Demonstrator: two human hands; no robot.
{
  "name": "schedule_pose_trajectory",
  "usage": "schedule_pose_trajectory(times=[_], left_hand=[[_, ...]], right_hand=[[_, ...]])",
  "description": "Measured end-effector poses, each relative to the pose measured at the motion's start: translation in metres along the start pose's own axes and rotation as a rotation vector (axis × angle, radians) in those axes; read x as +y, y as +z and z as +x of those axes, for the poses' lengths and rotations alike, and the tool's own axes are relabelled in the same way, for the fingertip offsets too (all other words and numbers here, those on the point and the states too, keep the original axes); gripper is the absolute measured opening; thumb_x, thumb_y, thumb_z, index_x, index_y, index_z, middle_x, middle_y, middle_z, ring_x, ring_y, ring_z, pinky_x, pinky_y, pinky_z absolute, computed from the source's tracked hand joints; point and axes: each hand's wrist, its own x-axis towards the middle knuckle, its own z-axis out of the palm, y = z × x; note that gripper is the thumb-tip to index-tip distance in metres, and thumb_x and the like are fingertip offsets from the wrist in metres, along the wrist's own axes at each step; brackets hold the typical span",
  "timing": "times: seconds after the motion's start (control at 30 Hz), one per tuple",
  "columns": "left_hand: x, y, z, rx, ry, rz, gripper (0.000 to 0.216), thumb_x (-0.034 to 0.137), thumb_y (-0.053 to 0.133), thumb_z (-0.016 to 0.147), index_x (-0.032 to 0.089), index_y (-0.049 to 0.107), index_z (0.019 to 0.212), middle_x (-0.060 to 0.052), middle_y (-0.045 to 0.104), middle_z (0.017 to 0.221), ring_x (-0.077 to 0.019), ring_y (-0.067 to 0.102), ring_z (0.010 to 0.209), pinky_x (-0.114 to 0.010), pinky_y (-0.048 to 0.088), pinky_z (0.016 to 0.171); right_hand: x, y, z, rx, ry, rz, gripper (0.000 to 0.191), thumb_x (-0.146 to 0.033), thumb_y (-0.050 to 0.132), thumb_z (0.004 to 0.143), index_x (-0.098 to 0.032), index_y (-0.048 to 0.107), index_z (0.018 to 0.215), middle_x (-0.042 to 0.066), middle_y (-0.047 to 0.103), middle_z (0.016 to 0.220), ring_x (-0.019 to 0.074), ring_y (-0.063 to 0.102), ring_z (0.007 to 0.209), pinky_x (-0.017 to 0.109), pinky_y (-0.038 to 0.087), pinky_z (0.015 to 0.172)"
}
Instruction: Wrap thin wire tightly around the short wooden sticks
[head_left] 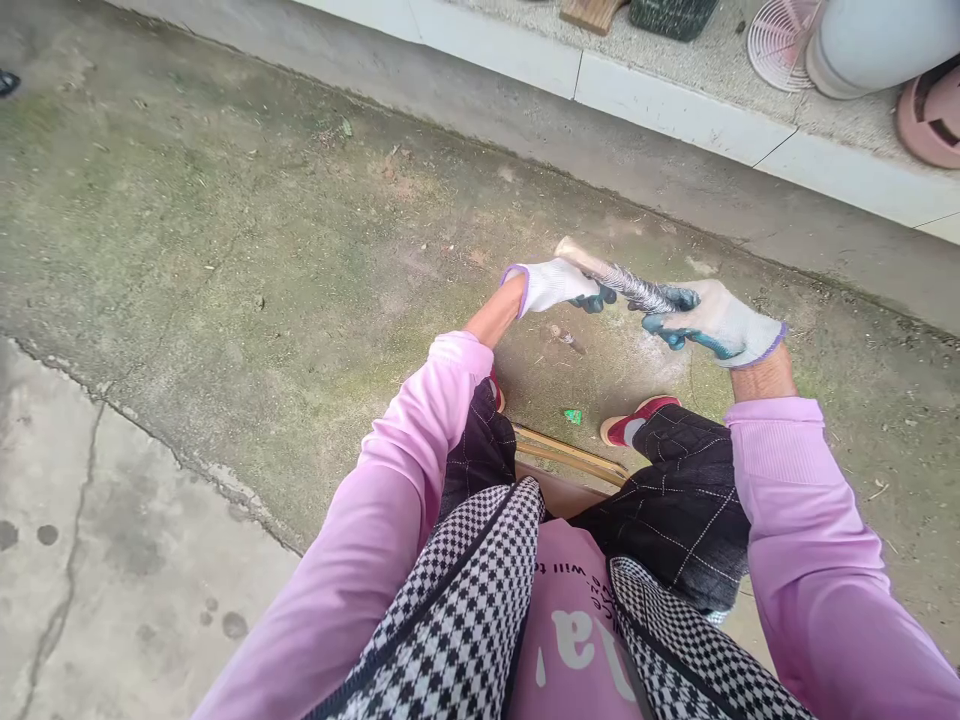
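Note:
Both my hands wear white work gloves with dark teal palms. My left hand (559, 285) is closed around the pale wooden end of a short stick-like tool (619, 277). My right hand (712, 322) grips the other end, which looks wrapped in grey wire or thread. I hold the tool level above the concrete ground (262, 250), in front of my knees. I am seated, with pink sleeves, a checked vest and dark quilted trousers in view.
My red shoes (637, 418) rest on the stained, mossy concrete. A small green scrap (573, 416) lies between them. A raised white-edged step (675, 110) runs along the back, with a pink fan grille (776, 40), a white tub (877, 45) and a dark basket (671, 15) on it.

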Motion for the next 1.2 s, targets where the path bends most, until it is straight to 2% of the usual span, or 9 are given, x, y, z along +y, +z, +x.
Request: schedule_pose_trajectory(times=[0.13,0.23,0.37,0.47,0.6,0.77,0.93,1.07,1.2], left_hand=[[0.006,0.010,-0.007,-0.025,-0.020,-0.098,0.025,-0.003,0.066,0.091,0.012,0.084,0.098,-0.008,0.085,0.091,-0.0165,0.075,0.086,-0.029,0.058,0.089],[0.014,0.015,-0.015,-0.035,-0.034,-0.139,0.025,-0.006,0.065,0.091,0.011,0.083,0.094,-0.008,0.083,0.083,-0.0160,0.072,0.081,-0.030,0.057,0.090],[0.021,0.013,-0.020,-0.025,-0.034,-0.080,0.022,-0.006,0.068,0.091,0.010,0.082,0.086,-0.011,0.082,0.078,-0.0166,0.071,0.075,-0.032,0.055,0.085],[0.020,0.008,-0.017,-0.020,0.013,-0.074,0.017,-0.002,0.070,0.094,0.009,0.081,0.087,-0.011,0.083,0.079,-0.0166,0.071,0.073,-0.032,0.056,0.082],[0.022,0.003,-0.014,-0.044,0.056,-0.195,0.009,0.011,0.074,0.103,0.013,0.078,0.095,-0.005,0.077,0.074,-0.0147,0.070,0.071,-0.031,0.061,0.081],[0.029,0.000,-0.019,0.024,0.043,-0.441,0.018,0.021,0.074,0.111,0.017,0.072,0.093,0.008,0.048,0.059,-0.0093,0.048,0.054,-0.031,0.064,0.074],[0.033,-0.004,-0.019,0.074,0.005,-0.641,0.025,0.024,0.063,0.117,0.020,0.067,0.094,0.011,0.031,0.059,-0.0073,0.026,0.046,-0.019,0.038,0.050],[0.035,-0.005,-0.019,0.095,-0.020,-0.620,0.023,0.030,0.067,0.118,0.021,0.067,0.098,0.013,0.030,0.060,-0.0064,0.024,0.044,-0.018,0.033,0.048],[0.029,-0.007,-0.017,0.112,0.025,-0.475,0.020,0.021,0.068,0.114,0.017,0.072,0.094,0.010,0.043,0.060,-0.0067,0.040,0.048,-0.021,0.052,0.058]], right_hand=[[-0.009,0.003,-0.003,0.167,-0.080,0.205,0.043,-0.036,0.095,0.061,-0.024,0.078,0.099,-0.002,0.066,0.073,0.0145,0.049,0.061,0.031,0.039,0.053],[-0.010,0.001,0.003,0.328,-0.137,0.341,0.049,-0.036,0.092,0.059,-0.024,0.077,0.104,-0.004,0.061,0.070,0.0138,0.047,0.059,0.032,0.035,0.053],[0.000,-0.012,0.017,0.553,-0.163,0.495,0.053,-0.039,0.092,0.059,-0.027,0.072,0.107,-0.004,0.057,0.073,0.0153,0.046,0.061,0.034,0.037,0.057],[0.007,-0.024,0.024,0.651,-0.136,0.544,0.049,-0.042,0.094,0.065,-0.030,0.066,0.104,-0.004,0.056,0.075,0.0161,0.044,0.064,0.034,0.036,0.059],[0.013,-0.032,0.028,0.686,-0.118,0.563,0.045,-0.043,0.092,0.067,-0.032,0.063,0.100,-0.004,0.053,0.075,0.0158,0.039,0.064,0.034,0.033,0.060],[0.014,-0.033,0.032,0.676,-0.145,0.533,0.047,-0.048,0.092,0.067,-0.032,0.057,0.095,-0.004,0.051,0.075,0.0156,0.040,0.063,0.035,0.034,0.059],[0.015,-0.030,0.034,0.685,-0.160,0.487,0.053,-0.057,0.093,0.067,-0.033,0.058,0.099,-0.004,0.051,0.073,0.0169,0.041,0.063,0.037,0.034,0.061],[0.016,-0.030,0.032,0.673,-0.159,0.560,0.054,-0.048,0.098,0.062,-0.032,0.064,0.101,-0.004,0.054,0.074,0.0164,0.043,0.063,0.036,0.036,0.061],[0.018,-0.037,0.030,0.705,-0.171,0.630,0.049,-0.038,0.097,0.062,-0.031,0.069,0.101,-0.004,0.056,0.074,0.0157,0.044,0.063,0.034,0.035,0.060]])
